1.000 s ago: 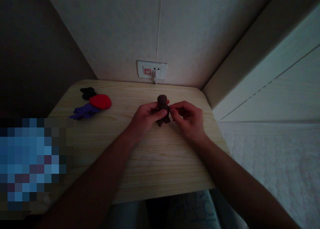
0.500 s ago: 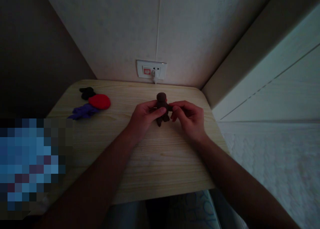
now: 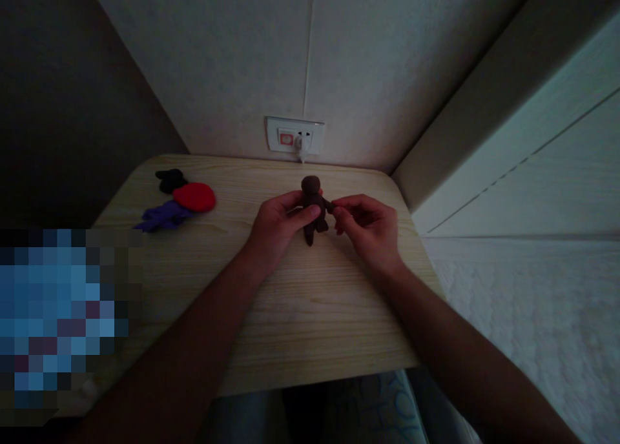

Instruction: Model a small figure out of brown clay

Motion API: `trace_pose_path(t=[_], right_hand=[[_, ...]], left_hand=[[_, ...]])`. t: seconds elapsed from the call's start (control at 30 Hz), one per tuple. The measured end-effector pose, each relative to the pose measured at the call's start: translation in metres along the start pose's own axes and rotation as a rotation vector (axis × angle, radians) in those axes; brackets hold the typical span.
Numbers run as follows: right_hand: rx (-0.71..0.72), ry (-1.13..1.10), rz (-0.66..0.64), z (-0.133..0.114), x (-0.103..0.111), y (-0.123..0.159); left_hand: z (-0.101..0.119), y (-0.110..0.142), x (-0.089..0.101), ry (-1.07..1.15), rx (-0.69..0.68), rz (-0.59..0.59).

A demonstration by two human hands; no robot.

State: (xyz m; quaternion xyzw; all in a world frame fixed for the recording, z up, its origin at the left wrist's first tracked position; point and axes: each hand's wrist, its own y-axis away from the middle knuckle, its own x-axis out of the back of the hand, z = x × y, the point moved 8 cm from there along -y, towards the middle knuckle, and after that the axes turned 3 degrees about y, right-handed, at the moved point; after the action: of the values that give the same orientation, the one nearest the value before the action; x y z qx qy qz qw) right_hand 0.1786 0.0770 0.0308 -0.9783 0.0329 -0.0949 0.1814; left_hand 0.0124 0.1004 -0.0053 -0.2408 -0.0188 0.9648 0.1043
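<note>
A small dark brown figure, which looks like modelling clay, has a round head, a body, arms and two legs. My left hand grips its body from the left, thumb across the front and fingers behind. With thumb and fingertips, my right hand pinches the figure's arm on the right side. The figure is upright above the wooden table. Its arm on the left is mostly hidden by my left hand.
On the table's left lie a red flattened lump, a black lump and a purple lump, touching one another. A wall socket with a white plug is behind the table. A blurred-out patch covers the lower left.
The figure's head and body have shifted slightly left and up, and its right-side arm now looks longer between body and fingertips. Both hands keep their holds.
</note>
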Motion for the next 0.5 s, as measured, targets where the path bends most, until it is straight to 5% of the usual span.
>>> trace_pose_path(t=[0.5], right_hand=[[0.179, 0.129, -0.015, -0.021, 0.0, 0.006]], left_hand=[[0.002, 0.002, -0.003, -0.041, -0.008, -0.025]])
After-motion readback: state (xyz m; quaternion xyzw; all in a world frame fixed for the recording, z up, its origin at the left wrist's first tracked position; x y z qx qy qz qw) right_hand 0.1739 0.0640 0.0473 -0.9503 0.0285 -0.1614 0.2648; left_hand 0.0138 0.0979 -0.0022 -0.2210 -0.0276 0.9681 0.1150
